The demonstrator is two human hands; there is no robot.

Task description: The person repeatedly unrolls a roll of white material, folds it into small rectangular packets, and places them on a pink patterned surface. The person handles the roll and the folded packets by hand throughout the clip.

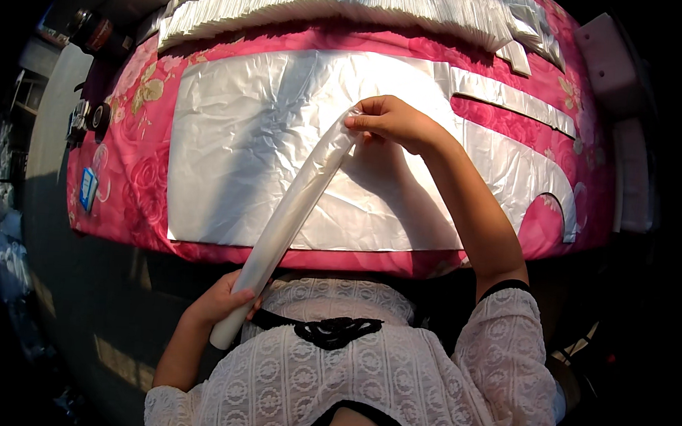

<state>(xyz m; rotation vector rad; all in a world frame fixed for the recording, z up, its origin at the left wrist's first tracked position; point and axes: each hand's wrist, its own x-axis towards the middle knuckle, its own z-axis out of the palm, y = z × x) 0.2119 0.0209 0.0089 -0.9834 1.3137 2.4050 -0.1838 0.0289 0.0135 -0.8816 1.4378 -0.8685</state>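
Plastic strip (291, 215), translucent white, folded long and narrow, runs taut on a diagonal above the near edge of the table; right hand (394, 122) pinches its upper end between fingertips; left hand (223, 299) is closed around its lower end near the lap; flat silver-white sheet (230, 147), creased, lies beneath on pink floral cloth (134, 166); stacked white bags (342, 7) line the far edge.

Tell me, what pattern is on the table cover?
Pink with a rose print, on the table cover; head view.
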